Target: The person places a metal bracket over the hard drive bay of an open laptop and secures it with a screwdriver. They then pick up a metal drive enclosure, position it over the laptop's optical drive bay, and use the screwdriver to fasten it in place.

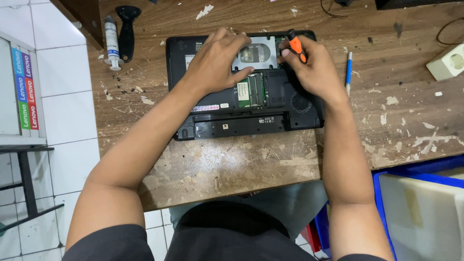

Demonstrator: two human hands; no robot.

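A worn wooden table [232, 164] fills most of the view, its brown top scuffed, scratched and flecked all over with pale chips and patches where the finish has gone. On its far middle lies a black laptop [241, 116], turned bottom side up with a panel off, so that a silver drive bay [256, 53] and a green memory board [251, 91] show.

The left hand [215, 63] lies spread flat on the laptop's far left part, fingers loose and holding nothing, the fingertips touching the edge of the drive bay. The right hand [314, 67] has its fingers closed round an orange-and-black screwdriver [296, 46], held at the laptop's far right corner; its tip is hidden.

On the far left of the table lie a white syringe-like tube [112, 43] and, just beside it, a black scraper [127, 29]. To the right of the laptop lies a blue and white pen [348, 72], and at the far right edge sits a white socket block [447, 62].

Left of the table is a white tiled floor [63, 96] with a strip of coloured stickers [25, 89] on a pale panel. At the near right stands a blue bin [386, 176].
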